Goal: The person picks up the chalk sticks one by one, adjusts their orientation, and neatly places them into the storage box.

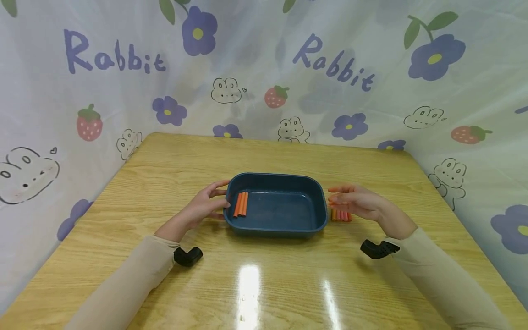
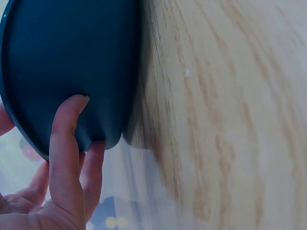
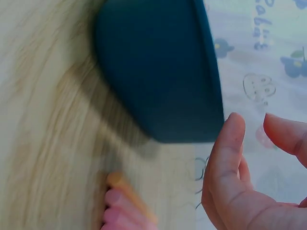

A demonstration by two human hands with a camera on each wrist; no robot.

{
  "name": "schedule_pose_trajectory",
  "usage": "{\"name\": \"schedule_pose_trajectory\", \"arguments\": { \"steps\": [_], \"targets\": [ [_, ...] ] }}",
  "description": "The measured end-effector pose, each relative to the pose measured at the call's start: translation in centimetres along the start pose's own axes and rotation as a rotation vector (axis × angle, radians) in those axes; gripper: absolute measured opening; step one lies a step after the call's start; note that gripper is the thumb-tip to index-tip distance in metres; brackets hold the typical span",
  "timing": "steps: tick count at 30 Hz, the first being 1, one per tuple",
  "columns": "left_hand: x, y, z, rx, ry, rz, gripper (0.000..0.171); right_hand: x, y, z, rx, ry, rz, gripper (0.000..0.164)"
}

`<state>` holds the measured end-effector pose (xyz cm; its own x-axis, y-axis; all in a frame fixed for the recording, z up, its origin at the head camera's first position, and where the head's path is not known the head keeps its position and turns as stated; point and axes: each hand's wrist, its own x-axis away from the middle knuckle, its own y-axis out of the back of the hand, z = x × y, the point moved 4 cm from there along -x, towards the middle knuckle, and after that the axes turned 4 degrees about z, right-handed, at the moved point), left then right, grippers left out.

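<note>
A dark blue rectangular tub stands upright on the wooden table. Inside, against its left end, lie three orange sticks side by side. My left hand holds the tub's left end, thumb at the rim and fingers against the outer wall. At the opposite end, my right hand hovers with loosely bent fingers and nothing in them. Its fingertips stop just short of the tub's right wall. Below that hand, several pink, red and orange-yellow sticks lie on the tabletop, partly hidden by it.
The wooden table reaches back to a white curtain printed with rabbits, flowers and strawberries, which also hangs along both sides. Black wrist mounts stick out below the sleeves. Bright reflections show on the front of the tabletop.
</note>
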<state>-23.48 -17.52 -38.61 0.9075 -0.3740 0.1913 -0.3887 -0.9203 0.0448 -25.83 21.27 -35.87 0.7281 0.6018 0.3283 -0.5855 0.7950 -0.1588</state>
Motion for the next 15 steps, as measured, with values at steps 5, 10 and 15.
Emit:
{"name": "schedule_pose_trajectory", "arguments": {
  "steps": [5, 10, 15],
  "targets": [
    [0.0, 0.1, -0.1, 0.002, 0.000, 0.000, 0.067, 0.5, 1.4, -0.9, 0.051, -0.012, -0.046, 0.059],
    [0.0, 0.1, -0.1, 0.002, 0.002, 0.001, 0.067, 0.6, 2.7, -1.7, 0.072, -0.029, -0.103, 0.062],
    [0.0, 0.0, -0.1, 0.006, -0.001, 0.005, 0.068, 0.9, 3.5, -2.2, 0.090, -0.046, -0.168, 0.061]
  ]
}}
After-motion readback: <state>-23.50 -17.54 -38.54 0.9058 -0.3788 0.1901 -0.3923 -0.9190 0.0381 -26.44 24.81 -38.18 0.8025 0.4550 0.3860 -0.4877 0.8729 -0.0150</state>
